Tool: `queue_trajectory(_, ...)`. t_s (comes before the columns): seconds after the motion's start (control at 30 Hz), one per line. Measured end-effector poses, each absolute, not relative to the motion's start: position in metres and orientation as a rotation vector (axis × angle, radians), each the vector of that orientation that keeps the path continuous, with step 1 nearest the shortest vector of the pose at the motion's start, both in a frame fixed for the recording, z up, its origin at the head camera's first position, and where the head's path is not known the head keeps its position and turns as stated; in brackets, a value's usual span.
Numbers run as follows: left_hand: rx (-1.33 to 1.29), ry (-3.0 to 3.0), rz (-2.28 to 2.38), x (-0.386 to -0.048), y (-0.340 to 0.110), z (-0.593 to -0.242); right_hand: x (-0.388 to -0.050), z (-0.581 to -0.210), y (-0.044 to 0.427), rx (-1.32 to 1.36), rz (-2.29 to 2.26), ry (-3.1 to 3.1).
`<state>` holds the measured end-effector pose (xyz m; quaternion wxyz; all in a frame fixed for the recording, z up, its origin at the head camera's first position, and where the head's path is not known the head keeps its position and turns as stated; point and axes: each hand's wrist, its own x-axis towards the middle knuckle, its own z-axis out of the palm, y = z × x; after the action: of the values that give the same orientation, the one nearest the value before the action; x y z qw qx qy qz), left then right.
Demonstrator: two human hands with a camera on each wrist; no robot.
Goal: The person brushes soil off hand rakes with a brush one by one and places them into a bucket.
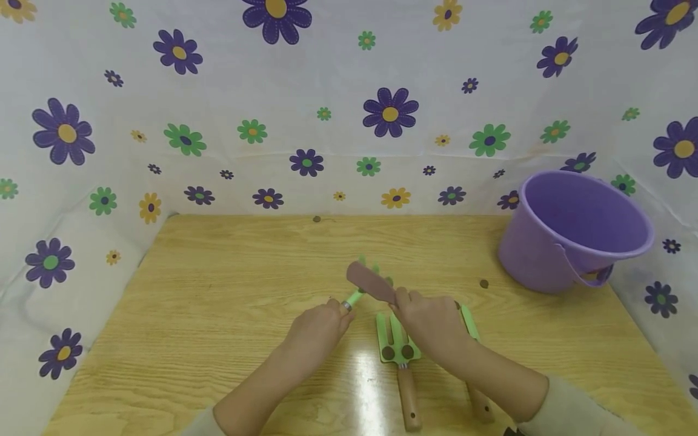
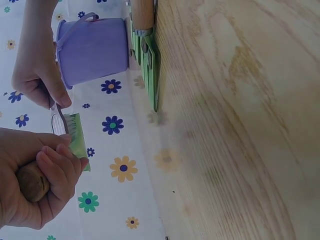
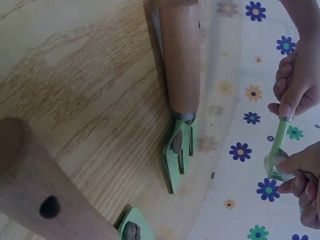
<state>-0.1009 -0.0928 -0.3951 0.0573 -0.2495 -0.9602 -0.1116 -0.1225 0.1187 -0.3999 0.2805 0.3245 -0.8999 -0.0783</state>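
Note:
My left hand [image 1: 316, 333] grips the wooden handle of a hand rake [image 1: 354, 297], whose green tined head points away and up. In my right hand [image 1: 433, 324] is a brown flat-backed brush [image 1: 371, 283] with a rounded end, held by its narrow end. The brush lies across the rake's head and hides part of it; pale bristles seem to face the tines in the left wrist view. Below the hands, a green hand fork [image 1: 403, 357] with a wooden handle lies on the table, brown round lumps on it. Another green tool [image 1: 470, 321] is partly hidden under my right forearm.
A purple bucket [image 1: 537, 254] with its handle hanging down stands at the back right of the wooden table [image 1: 229, 272]. Small brown lumps [image 1: 484, 283] lie on the wood. Flower-printed white cloth [image 1: 327, 72] rises behind and along both sides.

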Motion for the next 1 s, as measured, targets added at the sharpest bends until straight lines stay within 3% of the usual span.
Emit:
queue_trajectory(0.37, -0.661, -2.932, -0.366, -0.106, -0.095, -0.394, -0.126, -0.397, 0.116, 0.87, -0.182, -2.428)
queue_trajectory(1.0, -0.733, -2.936, -0.312, -0.098, -0.09, -0.405, -0.12, -0.413, 0.119, 0.894, -0.328, -2.226)
